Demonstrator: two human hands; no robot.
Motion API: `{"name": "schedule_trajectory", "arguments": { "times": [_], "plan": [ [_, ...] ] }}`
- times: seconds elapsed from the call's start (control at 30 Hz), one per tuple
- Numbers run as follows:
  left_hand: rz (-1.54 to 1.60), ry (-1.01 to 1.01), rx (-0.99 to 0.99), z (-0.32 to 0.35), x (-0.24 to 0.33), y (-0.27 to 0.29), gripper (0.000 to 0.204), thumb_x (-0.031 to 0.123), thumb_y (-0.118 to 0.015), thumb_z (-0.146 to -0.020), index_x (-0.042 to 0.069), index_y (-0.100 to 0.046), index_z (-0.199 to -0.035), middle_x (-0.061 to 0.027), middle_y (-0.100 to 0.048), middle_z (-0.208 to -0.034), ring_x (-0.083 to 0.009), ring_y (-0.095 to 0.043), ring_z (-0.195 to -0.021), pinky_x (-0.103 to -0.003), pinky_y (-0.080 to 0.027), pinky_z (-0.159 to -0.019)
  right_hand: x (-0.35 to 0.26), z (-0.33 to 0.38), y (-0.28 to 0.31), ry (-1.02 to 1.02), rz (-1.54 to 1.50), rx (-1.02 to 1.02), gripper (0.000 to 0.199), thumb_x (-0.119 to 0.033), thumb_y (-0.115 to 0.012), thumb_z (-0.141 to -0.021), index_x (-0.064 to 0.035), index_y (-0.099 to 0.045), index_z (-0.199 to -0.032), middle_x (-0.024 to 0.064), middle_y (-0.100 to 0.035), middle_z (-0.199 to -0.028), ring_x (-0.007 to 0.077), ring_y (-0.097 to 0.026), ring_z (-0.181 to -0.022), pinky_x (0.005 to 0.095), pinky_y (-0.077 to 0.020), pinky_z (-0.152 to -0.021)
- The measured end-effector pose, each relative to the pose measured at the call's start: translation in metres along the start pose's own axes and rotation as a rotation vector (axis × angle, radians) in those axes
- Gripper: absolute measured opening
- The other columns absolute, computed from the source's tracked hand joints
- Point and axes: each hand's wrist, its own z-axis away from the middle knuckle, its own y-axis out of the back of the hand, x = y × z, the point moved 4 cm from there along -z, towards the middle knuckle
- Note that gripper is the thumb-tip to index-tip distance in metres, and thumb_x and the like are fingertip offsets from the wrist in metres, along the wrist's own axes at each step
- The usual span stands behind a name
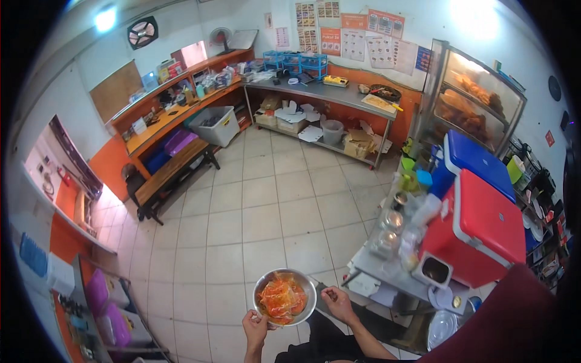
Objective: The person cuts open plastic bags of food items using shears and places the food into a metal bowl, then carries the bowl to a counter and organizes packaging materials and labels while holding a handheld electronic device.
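A round metal bowl (310,297) is low in the middle of the view, over the floor in front of my lap. Orange-red food (282,299) lies in it, under or inside shiny clear plastic. My left hand (256,325) grips the bowl's near left rim. Just right of the bowl, and apart from it, my right hand (339,304) has its fingers curled together. Whatever those fingers may hold is too small to make out.
At right, a metal table (378,266) carries jars, a red cooler (478,230) and a blue cooler (478,160). A lit food display case (478,91) stands behind them. To the left are a wooden bench (172,172) and lidded bins (124,323); a steel counter (302,91) runs along the back.
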Motion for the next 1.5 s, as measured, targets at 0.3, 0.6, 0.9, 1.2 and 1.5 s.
{"name": "schedule_trajectory", "arguments": {
  "times": [0.3, 0.6, 0.9, 1.2, 1.5],
  "plan": [
    [-0.099, 0.049, -0.08, -0.29, 0.108, -0.094, 0.018, -0.007, -0.055, -0.081, 0.001, -0.039, -0.085, -0.0184, -0.061, -0.065, -0.0244, -0.064, -0.049, -0.032, -0.056, -0.043, -0.127, -0.322, -0.081, 0.465, 0.479, -0.14, 0.045, -0.036, -0.077, -0.071, -0.0088, -0.065, -0.105, 0.0097, -0.052, -0.089, 0.0252, -0.047, -0.085, 0.0357, -0.0387, -0.075],
    [-0.086, -0.054, -0.113, -0.585, 0.244, -0.202, 0.016, -0.006, -0.054, -0.084, 0.003, -0.04, -0.084, -0.0096, -0.057, -0.062, -0.0192, -0.061, -0.047, -0.029, -0.052, -0.04, -0.153, -0.647, -0.157, 0.35, 0.674, -0.188, 0.063, -0.032, -0.074, -0.069, -0.0099, -0.053, -0.124, 0.0142, -0.047, -0.107, 0.0317, -0.042, -0.098, 0.0431, -0.0343, -0.079],
    [-0.102, -0.086, -0.28, -0.865, 0.397, -0.342, 0.01, -0.002, -0.053, -0.088, 0.002, -0.045, -0.087, -0.0108, -0.062, -0.072, -0.0143, -0.06, -0.053, -0.025, -0.052, -0.046, -0.218, -0.96, -0.165, 0.253, 0.573, 0.071, 0.039, -0.02, -0.075, -0.069, -0.0074, -0.06, -0.103, 0.0096, -0.05, -0.104, 0.0291, -0.043, -0.096, 0.0422, -0.0292, -0.078],
    [-0.129, -0.07, -0.354, -1.12, 0.457, -0.479, 0.011, -0.003, -0.053, -0.089, 0.003, -0.043, -0.089, -0.0134, -0.064, -0.074, -0.0153, -0.062, -0.054, -0.025, -0.053, -0.046, -0.193, -1.249, -0.154, 0.219, 0.577, 0.172, 0.029, -0.02, -0.077, -0.069, -0.0093, -0.061, -0.09, 0.0049, -0.055, -0.098, 0.0259, -0.045, -0.094, 0.0414, -0.0287, -0.08],
    [-0.098, 0.012, -0.318, -1.344, 0.537, -0.599, 0.015, -0.003, -0.054, -0.087, 0.004, -0.041, -0.086, -0.0119, -0.062, -0.07, -0.0181, -0.062, -0.052, -0.028, -0.053, -0.042, -0.212, -1.509, -0.161, 0.209, 0.605, 0.106, 0.023, -0.015, -0.071, -0.071, -0.0088, -0.062, -0.091, 0.0057, -0.06, -0.087, 0.0267, -0.048, -0.091, 0.0423, -0.0316, -0.076]
  ]
}}
